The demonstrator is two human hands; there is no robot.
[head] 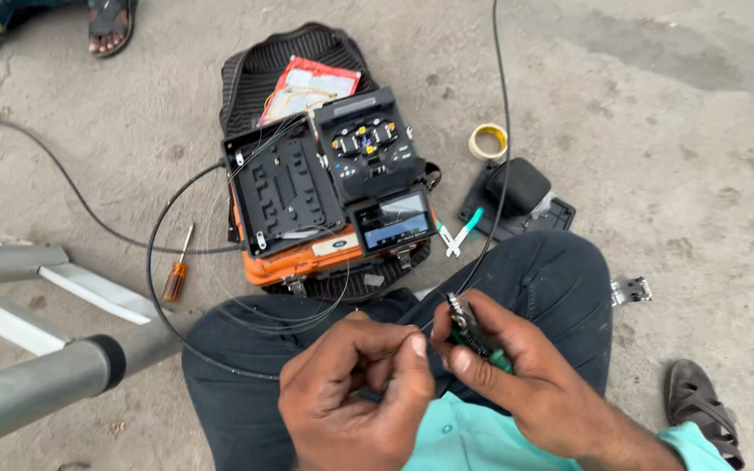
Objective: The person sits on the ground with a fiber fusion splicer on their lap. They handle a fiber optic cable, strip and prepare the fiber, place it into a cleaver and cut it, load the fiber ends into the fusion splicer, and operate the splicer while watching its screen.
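Green-handled stripping tool (475, 336) gripped in right hand (517, 375) over the lap, left hand (355, 397) pinching thin black cable (503, 131), orange splicing machine (333, 196) on concrete floor (674, 157), black case (521, 196), screwdriver (176, 272), yellow tape roll (488, 140)

Right hand (517, 375) grips green-handled stripper (473, 336) on cable (501, 131).

The splicing machine (342, 187) has an orange base, a black top and a screen lit blue-grey. The stripping tool (473, 336) has green grips. The screwdriver (176, 275) has an amber handle. The tape roll (488, 140) is pale yellow. The cable (501, 131) is black. The mat (259, 65) is black, ribbed. The floor (656, 131) is grey.
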